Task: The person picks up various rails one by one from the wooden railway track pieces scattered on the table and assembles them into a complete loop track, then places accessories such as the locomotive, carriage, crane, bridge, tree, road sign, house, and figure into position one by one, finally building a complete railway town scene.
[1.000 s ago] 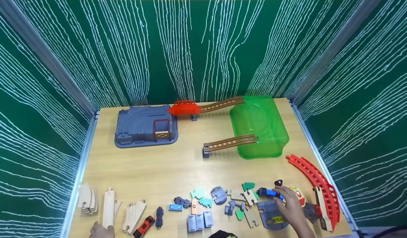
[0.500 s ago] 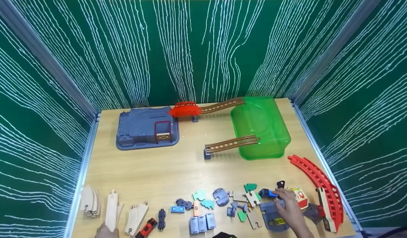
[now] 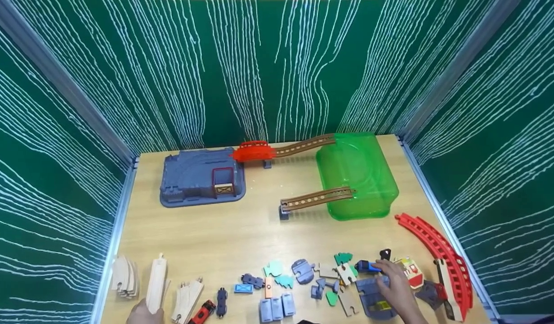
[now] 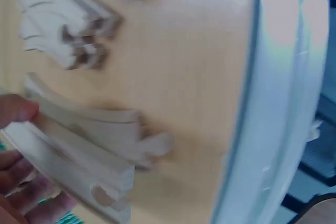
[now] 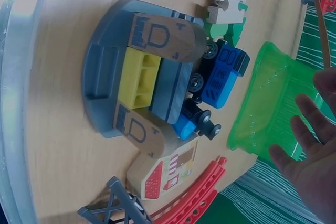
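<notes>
My left hand (image 3: 145,312) grips the near end of a pale straight wooden track piece (image 3: 157,279). In the left wrist view, the thumb lies on top of this piece and the fingers are beneath it. Another wooden track piece (image 4: 110,132) lies on the table just behind it. My right hand (image 3: 397,288) hovers with fingers spread near a blue toy train (image 3: 366,266). The right wrist view shows the palm (image 5: 320,166) holding nothing. Beside the train stands a grey station base (image 5: 100,98) carrying a yellow block (image 5: 139,77).
A grey play base (image 3: 196,175), a red bridge (image 3: 253,151) and a green translucent tunnel box (image 3: 358,171) stand at the back. Stacked curved tracks (image 3: 124,275) lie far left. A red curved track (image 3: 443,247) runs along the right edge. Several small pieces cover the front.
My left hand has taken hold of the straight track piece and raised it, moving slightly right. My right hand stays by the blue train. The head view has shifted slightly.
</notes>
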Motion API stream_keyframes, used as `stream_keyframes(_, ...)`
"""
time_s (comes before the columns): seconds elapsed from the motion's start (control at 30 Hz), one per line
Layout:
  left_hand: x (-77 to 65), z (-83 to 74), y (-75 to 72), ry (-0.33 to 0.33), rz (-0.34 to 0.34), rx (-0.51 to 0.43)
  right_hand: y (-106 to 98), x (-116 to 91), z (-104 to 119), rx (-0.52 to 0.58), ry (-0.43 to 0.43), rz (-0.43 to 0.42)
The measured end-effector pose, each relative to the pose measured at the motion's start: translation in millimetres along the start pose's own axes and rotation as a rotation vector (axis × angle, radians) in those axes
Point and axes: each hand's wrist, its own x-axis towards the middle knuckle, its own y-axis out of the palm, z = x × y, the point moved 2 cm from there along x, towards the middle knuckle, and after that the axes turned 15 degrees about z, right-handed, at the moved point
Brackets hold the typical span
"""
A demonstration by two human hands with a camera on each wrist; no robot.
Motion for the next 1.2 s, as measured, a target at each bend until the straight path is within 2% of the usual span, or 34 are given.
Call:
stream_keyframes(0.1,-5.3,-17.2,-11.7,0.094,-0.054,0.01,-0.4,3.7,2.2,-0.02,-0.049,-0.026)
stream_keyframes(0.17,-7.8,-32.4,-18.3,0.179,-0.136,0.025,-0.2,6.5,4.2,-0.029,-0.095,-0.058)
stream_keyframes(0.23,-9.6,-51.0,-23.9,0.267,-0.206,0.048,0.4,8.9,5.9,-0.042,-0.135,-0.087)
stream_keyframes(0.3,-11.9,-70.7,-28.7,0.351,-0.241,0.094,1.4,11.1,7.8,-0.046,-0.165,-0.101)
stream_keyframes(0.43,-16.2,-112.2,-34.7,0.496,-0.222,0.171,5.1,18.5,16.3,-0.061,-0.227,-0.097)
stream_keyframes(0.57,-18.9,-154.0,-32.2,0.682,-0.219,0.256,9.3,31.3,33.7,-0.063,-0.331,-0.085)
stream_keyframes(0.73,-21.4,-199.2,-21.2,0.904,-0.224,0.375,16.1,55.1,71.0,-0.072,-0.514,-0.084)
stream_keyframes(0.83,-23.9,-225.8,-15.1,1.006,-0.212,0.423,20.2,69.0,98.6,-0.043,-0.577,-0.064)
stream_keyframes(0.9,-26.1,-242.2,-10.8,1.058,-0.199,0.446,24.3,77.1,116.2,0.021,-0.563,-0.024)
stream_keyframes(1.0,-27.8,-263.2,-3.2,1.113,-0.179,0.5,32.9,88.6,137.0,0.233,-0.5,0.086)
stream_keyframes(1.13,-29.0,-281.9,5.7,1.118,-0.172,0.569,44.3,97.9,150.2,0.627,-0.398,0.206)
stream_keyframes(1.2,-29.5,-286.6,8.4,1.104,-0.185,0.591,46.8,98.9,151.7,0.749,-0.364,0.223)
